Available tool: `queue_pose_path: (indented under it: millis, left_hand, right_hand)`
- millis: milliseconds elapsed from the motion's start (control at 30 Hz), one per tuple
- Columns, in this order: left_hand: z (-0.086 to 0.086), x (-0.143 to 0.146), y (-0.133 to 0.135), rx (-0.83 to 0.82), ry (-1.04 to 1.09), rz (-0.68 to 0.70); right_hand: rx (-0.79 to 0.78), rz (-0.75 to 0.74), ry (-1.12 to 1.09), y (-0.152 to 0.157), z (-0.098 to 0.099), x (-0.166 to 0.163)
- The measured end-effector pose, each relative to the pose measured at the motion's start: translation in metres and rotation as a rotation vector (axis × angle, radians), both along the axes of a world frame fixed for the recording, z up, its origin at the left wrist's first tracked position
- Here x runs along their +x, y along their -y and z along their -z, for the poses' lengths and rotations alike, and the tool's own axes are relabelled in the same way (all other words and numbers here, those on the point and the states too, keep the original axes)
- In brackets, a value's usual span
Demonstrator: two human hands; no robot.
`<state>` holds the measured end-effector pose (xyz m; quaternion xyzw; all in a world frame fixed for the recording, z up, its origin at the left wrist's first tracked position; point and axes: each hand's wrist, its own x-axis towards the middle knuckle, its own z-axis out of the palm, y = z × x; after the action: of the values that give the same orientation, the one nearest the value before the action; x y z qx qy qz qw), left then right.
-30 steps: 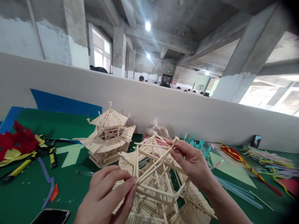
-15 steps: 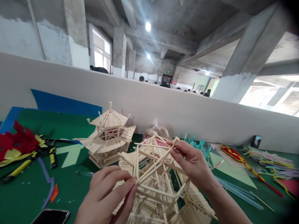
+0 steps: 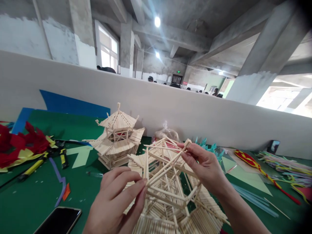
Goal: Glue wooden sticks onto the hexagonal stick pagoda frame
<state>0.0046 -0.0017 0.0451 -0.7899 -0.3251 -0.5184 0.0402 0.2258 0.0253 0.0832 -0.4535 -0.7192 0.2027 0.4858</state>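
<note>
A many-sided, open-framed pagoda model of thin, pale wooden sticks (image 3: 167, 192) stands in the near middle of a dark green tabletop (image 3: 31, 195), between two bare hands. The left hand (image 3: 119, 198) has thumb and forefinger drawn together at the left corner of its upper frame, in what looks like a light pinch. The right hand (image 3: 204, 165) pinches the raised, blocky tip at the frame's upper right, thumb below and fingers above, where slanting sticks run up from the left corner.

The model is probably light and stiff but fragile — its slender joints could snap or twist under a squeeze. The corners, where sticks meet, look the safest hold; the long bare spans less so. The dry wood should not be slippery.

The model's base is cut off by the bottom edge, and the left hand covers part of its near left side. Exactly which sticks the left fingertips press is hard to make out. Behind, a clear plastic bag (image 3: 167, 132) is partly hidden by the frame, its contents unclear.
</note>
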Motion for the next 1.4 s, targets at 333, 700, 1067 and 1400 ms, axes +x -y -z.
queue_pose_path:
  millis: [333, 700, 1067, 1400]
  left_hand:
    - [0.0001, -0.0006, -0.0002, 0.006, -0.013, -0.042]
    - [-0.0004, -0.0057, -0.0026, 0.068, -0.145, 0.001]
    - [0.0016, 0.0006, -0.0006, 0.001, -0.007, -0.004]
    - [0.0018, -0.0003, -0.0008, 0.008, -0.019, -0.009]
  right_hand:
    - [0.004, 0.006, 0.025, 0.0000, 0.0001, -0.0002]
    - [-0.005, 0.004, 0.012, 0.0002, -0.0006, -0.0001]
    - [-0.013, 0.001, 0.006, 0.0009, -0.0011, -0.0007]
    - [-0.013, -0.004, -0.001, 0.0004, -0.0009, -0.0005]
